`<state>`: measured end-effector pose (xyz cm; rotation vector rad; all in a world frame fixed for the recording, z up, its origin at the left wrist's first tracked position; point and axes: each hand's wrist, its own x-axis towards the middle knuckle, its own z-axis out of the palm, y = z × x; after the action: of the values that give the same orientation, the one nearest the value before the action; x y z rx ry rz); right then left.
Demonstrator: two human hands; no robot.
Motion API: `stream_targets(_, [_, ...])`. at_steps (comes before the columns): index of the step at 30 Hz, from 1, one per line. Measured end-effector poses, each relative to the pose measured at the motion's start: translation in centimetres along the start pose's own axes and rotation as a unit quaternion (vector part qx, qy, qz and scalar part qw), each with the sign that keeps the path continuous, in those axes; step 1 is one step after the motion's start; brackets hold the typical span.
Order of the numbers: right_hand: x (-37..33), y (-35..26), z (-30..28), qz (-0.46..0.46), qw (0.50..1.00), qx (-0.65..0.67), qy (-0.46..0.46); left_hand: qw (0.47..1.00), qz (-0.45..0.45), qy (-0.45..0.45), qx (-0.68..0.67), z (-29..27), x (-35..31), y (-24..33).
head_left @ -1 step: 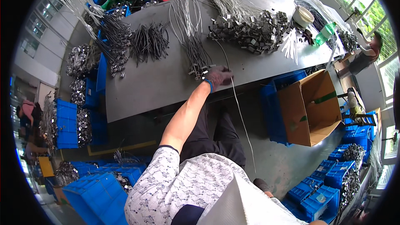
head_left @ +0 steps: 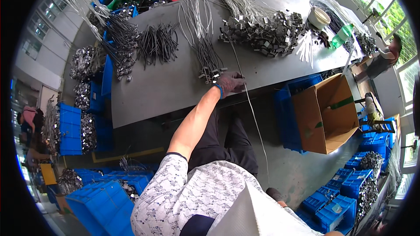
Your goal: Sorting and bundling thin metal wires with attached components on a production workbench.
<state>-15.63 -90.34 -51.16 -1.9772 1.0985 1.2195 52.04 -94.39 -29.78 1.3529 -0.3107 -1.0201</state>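
Observation:
My left hand (head_left: 231,82), in a dark glove with a blue cuff, reaches over the table's front edge, its fingers stretched to the right. A thin grey cable (head_left: 252,109) passes by its fingertips. That cable runs from a pile of cables with metal blocks (head_left: 264,32) down over the edge toward my right hand (head_left: 274,192). The right hand, also in a dark glove, is low at my side, rounded and closed at the cable's lower end; a white sheet-like piece (head_left: 262,209) partly hides its arm. Beside my left hand lie the block ends of a smaller cable bundle (head_left: 208,57).
On the metal table (head_left: 157,87) lie a black cable bundle (head_left: 157,43), white strips (head_left: 305,49), a white tub (head_left: 318,17) and a green bottle (head_left: 342,36). An open cardboard box (head_left: 310,120) stands at the right. Blue crates (head_left: 70,129) flank me. Another person (head_left: 385,59) is at far right.
The cable's stretch near my left hand has shifted slightly to the right. My left hand's fingers have moved a little and look less blurred.

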Motion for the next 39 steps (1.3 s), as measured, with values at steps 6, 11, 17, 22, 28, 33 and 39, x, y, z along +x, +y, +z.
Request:
stream_targets(6, [4.8,-1.8,-4.8,-0.134,0.980,-0.072,0.124,0.991,0.059,0.066,-0.100,1.0,0.8,-0.1])
stream_targets(11, [-3.5,-27.8,-28.0,-0.333,0.796,0.372,0.342,0.969,0.159,0.056,0.182,2.0,-0.9,-6.1])
stream_targets(17, [-0.2,-37.9,-38.5,-0.411,0.633,0.448,0.479,0.984,0.159,0.036,0.069,4.8,-6.4,-5.2])
stream_targets(22, [3.1,-44.6,-41.5,-0.469,0.627,0.370,0.501,0.954,0.213,0.064,0.201,-1.6,-2.6,-3.1])
stream_targets(28, [4.9,-48.3,-54.6,-0.356,0.669,0.562,0.330,0.937,0.178,0.144,0.264,-11.8,-0.2,2.5])
stream_targets(33, [10.9,-50.8,-66.0,-0.289,0.686,0.651,0.146,0.815,0.106,0.414,0.392,-23.8,1.5,1.0])
stream_targets(39, [21.2,-45.8,-70.0,-0.368,0.693,0.473,0.400,0.746,0.058,0.468,0.471,-28.2,8.6,3.3])
